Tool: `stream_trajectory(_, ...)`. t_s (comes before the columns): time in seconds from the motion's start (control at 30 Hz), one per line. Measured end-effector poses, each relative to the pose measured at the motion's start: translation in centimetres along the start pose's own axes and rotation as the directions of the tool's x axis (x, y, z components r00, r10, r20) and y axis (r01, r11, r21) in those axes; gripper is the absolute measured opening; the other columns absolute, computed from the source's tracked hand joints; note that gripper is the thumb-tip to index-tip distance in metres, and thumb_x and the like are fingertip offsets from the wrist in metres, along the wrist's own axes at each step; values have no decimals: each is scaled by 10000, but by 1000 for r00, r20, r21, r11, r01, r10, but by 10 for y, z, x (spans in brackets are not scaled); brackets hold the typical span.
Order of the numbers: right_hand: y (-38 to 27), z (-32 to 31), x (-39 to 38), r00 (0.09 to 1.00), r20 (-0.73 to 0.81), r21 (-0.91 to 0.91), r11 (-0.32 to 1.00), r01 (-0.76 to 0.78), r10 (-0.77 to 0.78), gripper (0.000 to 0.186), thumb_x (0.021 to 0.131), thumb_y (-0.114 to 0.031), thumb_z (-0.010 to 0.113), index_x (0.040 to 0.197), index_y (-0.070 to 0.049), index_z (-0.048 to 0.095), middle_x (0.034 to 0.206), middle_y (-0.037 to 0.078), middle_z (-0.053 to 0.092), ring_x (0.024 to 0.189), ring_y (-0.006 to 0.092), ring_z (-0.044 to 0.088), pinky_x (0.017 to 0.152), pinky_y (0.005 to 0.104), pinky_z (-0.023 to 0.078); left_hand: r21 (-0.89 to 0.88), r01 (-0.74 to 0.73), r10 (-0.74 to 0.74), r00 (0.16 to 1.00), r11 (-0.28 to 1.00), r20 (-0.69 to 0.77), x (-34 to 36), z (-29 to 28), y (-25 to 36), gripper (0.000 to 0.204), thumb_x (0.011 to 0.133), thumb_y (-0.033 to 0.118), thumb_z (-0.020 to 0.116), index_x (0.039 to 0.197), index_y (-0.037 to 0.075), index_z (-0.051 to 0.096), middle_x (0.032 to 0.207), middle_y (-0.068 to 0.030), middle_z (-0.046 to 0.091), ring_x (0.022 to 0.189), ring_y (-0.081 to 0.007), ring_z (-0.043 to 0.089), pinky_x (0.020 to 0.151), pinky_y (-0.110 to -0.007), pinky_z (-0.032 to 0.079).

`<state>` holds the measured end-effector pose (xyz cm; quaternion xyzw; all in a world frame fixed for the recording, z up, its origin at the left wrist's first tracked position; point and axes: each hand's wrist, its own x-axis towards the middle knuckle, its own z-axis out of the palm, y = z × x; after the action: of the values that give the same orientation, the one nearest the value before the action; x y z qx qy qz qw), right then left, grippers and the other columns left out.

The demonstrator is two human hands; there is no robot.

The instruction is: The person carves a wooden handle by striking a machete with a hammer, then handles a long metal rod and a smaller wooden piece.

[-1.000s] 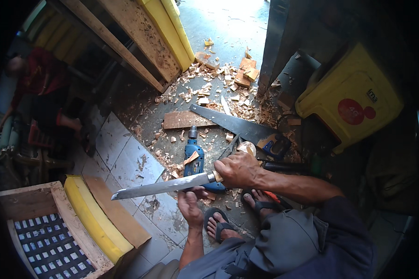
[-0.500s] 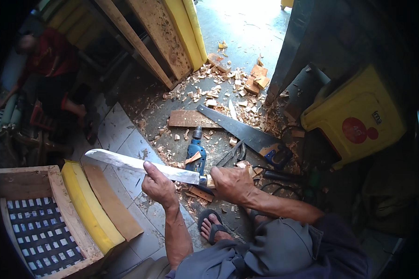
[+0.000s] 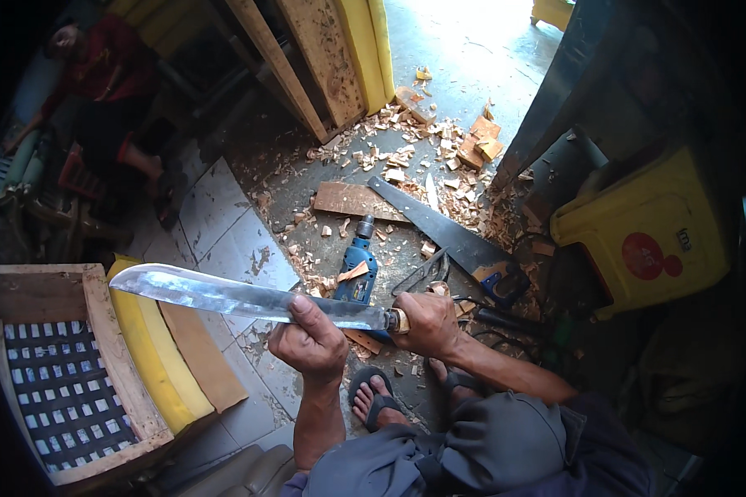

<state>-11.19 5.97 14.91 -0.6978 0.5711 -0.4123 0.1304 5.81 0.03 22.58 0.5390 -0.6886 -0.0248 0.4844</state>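
Note:
A long machete [image 3: 199, 291] lies almost horizontally across my lower view, its tip pointing left. My right hand [image 3: 427, 323] is closed round its short wooden handle [image 3: 399, 323]. My left hand [image 3: 311, 352] has its fingers curled under the blade and its thumb on the steel. Below and behind the blade, a blue drill [image 3: 358, 269] rests on the chip-strewn floor, beside a handsaw [image 3: 423, 219] and a wooden board [image 3: 352, 199].
A wooden frame with webbing [image 3: 66, 389] and yellow foam [image 3: 162, 356] stand lower left. A person in red [image 3: 112, 58] is at upper left. A yellow plastic stool [image 3: 638, 224] sits right. A bright doorway [image 3: 464, 41] lies ahead, between a padded frame [image 3: 365, 58] and dark panel.
My left hand has risen from below the machete onto its blade, thumb against the steel. The blade's tip has moved up and left. The view has shifted, and the person in red sits higher in it.

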Motion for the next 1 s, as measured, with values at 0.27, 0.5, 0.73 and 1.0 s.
stream_trajectory(0.27,0,6,-3,1000,7,26,1000,18,-18,264,677,-129,777,806,-55,559,649,123,574,571,316,618,545,417,486,-64,-86,85,996,994,-18,2,-5,2,524,1053,158,499,554,1,474,440,-98,439,354,-235,433,417,-395,268)
stream_trajectory(0.5,-1,13,-7,1000,16,42,999,12,-13,281,653,-108,781,822,-55,563,665,122,579,589,322,619,554,423,479,-121,-80,82,997,989,12,2,-14,2,492,1037,130,513,561,6,498,448,-104,464,360,-250,479,420,-386,309)
stream_trajectory(0.73,0,14,-10,999,41,39,999,-8,6,289,648,-111,784,826,-52,564,680,129,592,602,331,625,561,428,483,-129,-30,34,999,991,27,1,-12,2,514,1039,137,525,549,-16,523,450,-105,490,360,-233,479,421,-370,315)
stream_trajectory(1.0,-1,8,-13,990,120,-45,997,-69,74,296,718,-190,778,803,-46,533,656,136,600,588,342,642,532,447,496,-102,238,-228,968,966,105,-11,-4,-13,547,1046,216,566,574,-60,581,438,-75,498,383,-130,422,428,-360,301)
